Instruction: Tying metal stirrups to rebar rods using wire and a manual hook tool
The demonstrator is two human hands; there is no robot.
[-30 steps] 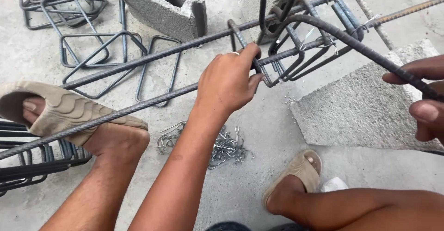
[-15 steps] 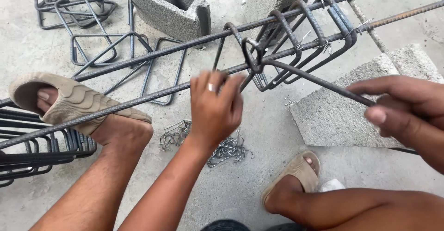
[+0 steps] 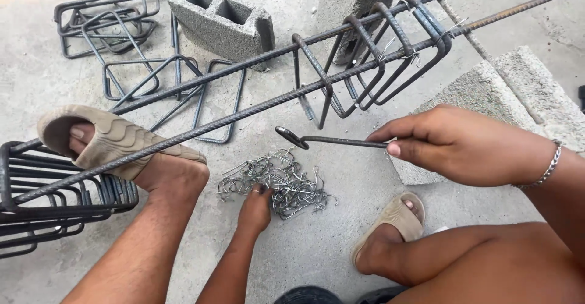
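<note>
Reaching left hand fingers touch tie wires — right hand fingers grip hook tool.

Dark grey ribbed steel rebar bars, rust-brown toward far ends. Bent rectangular steel stirrups same dark grey, w/ spiral rib pattern. Loose pile of thin tie wires: shiny silver-grey. Slim hooked metal tool: blackish. Rubber slide sandals: tan/beige, wavy scallop pattern. Hollow concrete block: speckled mid-grey. Concrete floor: pale grey, mottled. Chain bracelet: silver.
</note>
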